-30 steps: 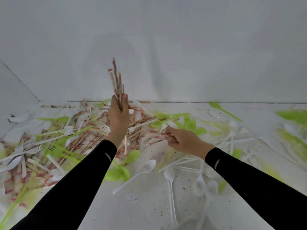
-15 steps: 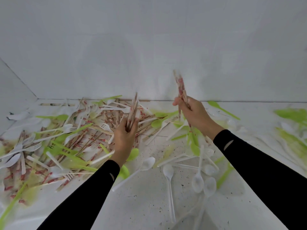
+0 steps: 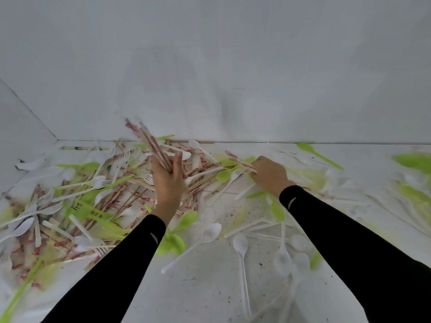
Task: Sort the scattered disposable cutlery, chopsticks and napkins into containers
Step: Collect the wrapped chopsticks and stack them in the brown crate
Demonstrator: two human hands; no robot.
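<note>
My left hand (image 3: pixel 168 183) grips a bundle of wooden chopsticks in red-printed wrappers (image 3: pixel 149 143), held up and tilted to the upper left above the pile. My right hand (image 3: pixel 270 174) is down on the surface to the right, fingers curled round a wrapped chopstick (image 3: pixel 238 159) that points left. A dense heap of chopsticks, white forks and green cutlery (image 3: pixel 93 197) covers the left half of the white surface. White plastic spoons (image 3: pixel 241 248) lie loose near the front centre.
A white wall rises behind the surface, with a corner at the far left. Green spoons (image 3: pixel 317 153) and blurred green and white cutlery (image 3: pixel 417 194) lie at the right. No container is in view. Both arms wear black sleeves.
My right hand dropped from holding chopsticks raised to the surface at the right. My left hand's bundle is now bigger and raised higher, tilted left.
</note>
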